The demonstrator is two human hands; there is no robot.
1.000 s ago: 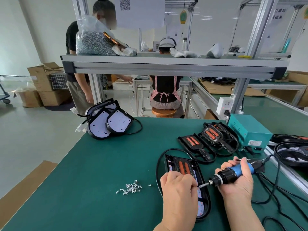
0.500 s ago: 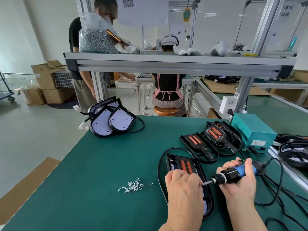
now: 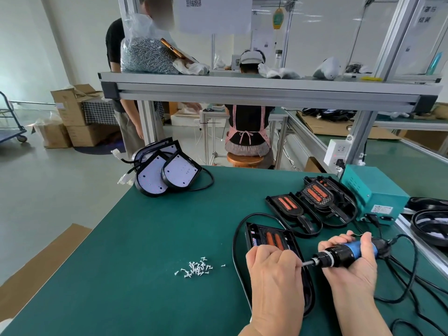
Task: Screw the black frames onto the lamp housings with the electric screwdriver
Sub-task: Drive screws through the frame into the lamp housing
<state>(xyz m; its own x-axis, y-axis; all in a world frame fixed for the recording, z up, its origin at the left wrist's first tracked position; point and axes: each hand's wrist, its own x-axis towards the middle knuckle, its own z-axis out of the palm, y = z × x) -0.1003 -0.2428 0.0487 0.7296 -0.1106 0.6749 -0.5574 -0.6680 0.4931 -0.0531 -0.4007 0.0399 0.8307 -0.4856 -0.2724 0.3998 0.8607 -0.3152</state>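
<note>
A lamp housing with its black frame (image 3: 263,236) lies on the green table (image 3: 145,238) in front of me; orange strips show at its far end. My left hand (image 3: 274,275) is curled over its middle, fingers pinched at the tip of the screwdriver bit. My right hand (image 3: 351,263) grips the blue-and-black electric screwdriver (image 3: 349,253), held almost level with the bit pointing left into my left hand's fingers. A small pile of silver screws (image 3: 197,266) lies to the left of the housing.
Two more housings (image 3: 315,202) lie behind, beside a teal power box (image 3: 373,190). White-faced lamp parts (image 3: 167,173) are stacked at the far left corner. Black cables (image 3: 407,275) loop at right. A shelf (image 3: 242,86) spans overhead; two people work beyond.
Both hands and the screwdriver keep the same hold on the housing. Only my head view has shifted slightly.
</note>
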